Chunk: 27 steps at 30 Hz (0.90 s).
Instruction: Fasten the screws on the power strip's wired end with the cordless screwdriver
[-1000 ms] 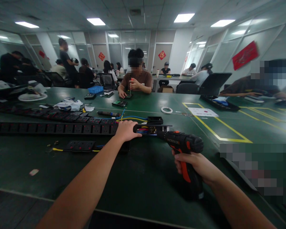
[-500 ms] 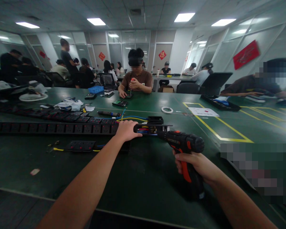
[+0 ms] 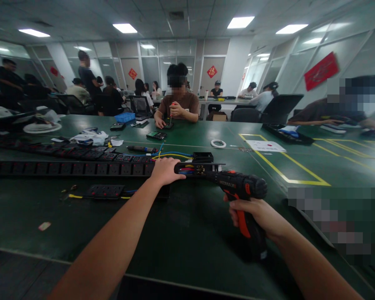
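Observation:
A long black power strip (image 3: 78,168) with a row of sockets lies across the green table. My left hand (image 3: 166,171) is wrapped over the strip near its right end, where red and blue wires show in the open housing. In my right hand (image 3: 245,208) is a black and orange power drill (image 3: 243,183), gripped by its handle. The drill's nose points left at the strip's right end; its tip is too small to make out. Nearer to me lies a short black socket piece (image 3: 104,191) with yellow and blue wires.
Behind the strip lie more socket strips (image 3: 112,156), a dark screwdriver-like tool (image 3: 140,148) and a white ring (image 3: 218,143). Further right is a black tray (image 3: 287,134). Across the table a person (image 3: 177,104) works with a screwdriver. Another person leans in at the right.
Both hands, the drill and the strip stay nearly in place. The whole view has shifted slightly.

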Each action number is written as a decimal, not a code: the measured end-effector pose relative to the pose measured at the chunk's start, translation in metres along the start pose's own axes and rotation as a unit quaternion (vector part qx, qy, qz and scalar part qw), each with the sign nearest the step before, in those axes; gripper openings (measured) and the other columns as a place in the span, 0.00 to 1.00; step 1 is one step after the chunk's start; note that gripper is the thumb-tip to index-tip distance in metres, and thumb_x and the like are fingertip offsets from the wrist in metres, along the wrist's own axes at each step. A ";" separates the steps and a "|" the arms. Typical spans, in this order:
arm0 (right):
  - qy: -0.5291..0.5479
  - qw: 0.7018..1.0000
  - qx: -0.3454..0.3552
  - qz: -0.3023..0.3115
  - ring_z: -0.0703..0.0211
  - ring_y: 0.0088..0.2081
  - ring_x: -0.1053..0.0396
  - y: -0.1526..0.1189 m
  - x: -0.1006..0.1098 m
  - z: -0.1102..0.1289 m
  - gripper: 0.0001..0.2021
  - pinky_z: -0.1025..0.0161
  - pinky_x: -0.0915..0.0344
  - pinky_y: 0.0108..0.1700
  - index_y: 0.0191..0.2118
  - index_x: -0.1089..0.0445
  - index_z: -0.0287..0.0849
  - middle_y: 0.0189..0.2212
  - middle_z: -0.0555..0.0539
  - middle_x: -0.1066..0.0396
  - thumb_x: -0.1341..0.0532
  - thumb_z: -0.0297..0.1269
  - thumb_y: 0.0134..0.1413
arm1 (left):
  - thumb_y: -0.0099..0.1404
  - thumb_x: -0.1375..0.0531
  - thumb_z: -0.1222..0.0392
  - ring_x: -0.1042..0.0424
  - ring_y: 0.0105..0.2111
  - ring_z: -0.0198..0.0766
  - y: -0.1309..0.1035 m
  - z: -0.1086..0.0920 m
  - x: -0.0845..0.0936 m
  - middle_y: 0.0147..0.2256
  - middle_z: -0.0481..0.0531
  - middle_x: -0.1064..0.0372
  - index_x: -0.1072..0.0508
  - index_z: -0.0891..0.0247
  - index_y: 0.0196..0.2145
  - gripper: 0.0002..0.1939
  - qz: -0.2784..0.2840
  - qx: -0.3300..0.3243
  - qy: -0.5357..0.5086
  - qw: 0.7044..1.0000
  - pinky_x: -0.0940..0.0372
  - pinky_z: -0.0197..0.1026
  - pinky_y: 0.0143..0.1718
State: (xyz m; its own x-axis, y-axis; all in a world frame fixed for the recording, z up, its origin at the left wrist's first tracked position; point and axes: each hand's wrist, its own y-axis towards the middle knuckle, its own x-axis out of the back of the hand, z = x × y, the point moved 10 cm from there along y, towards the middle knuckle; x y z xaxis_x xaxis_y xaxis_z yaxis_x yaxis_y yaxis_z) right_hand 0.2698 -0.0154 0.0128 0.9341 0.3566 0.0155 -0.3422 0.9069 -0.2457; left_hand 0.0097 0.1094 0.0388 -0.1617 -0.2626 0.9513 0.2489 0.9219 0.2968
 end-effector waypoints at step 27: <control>0.013 1.000 -0.015 -0.020 0.56 0.23 0.29 -0.005 -0.003 0.003 0.16 0.61 0.33 0.28 0.40 0.28 0.40 0.20 0.51 0.27 0.31 0.42 0.45 | 0.58 0.37 0.28 0.29 0.54 0.57 0.001 0.000 -0.002 0.55 0.57 0.26 0.26 0.52 0.56 0.36 0.007 0.002 -0.002 1.000 0.40 0.54 0.54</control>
State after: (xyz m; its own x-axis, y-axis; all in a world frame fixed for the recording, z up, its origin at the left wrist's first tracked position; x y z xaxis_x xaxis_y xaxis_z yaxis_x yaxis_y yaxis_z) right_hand 0.2683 -0.0202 0.0171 0.9495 0.3137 0.0017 -0.3011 0.9130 -0.2752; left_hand 0.0103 0.1109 0.0377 -0.1615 -0.2486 0.9550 0.2471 0.9267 0.2830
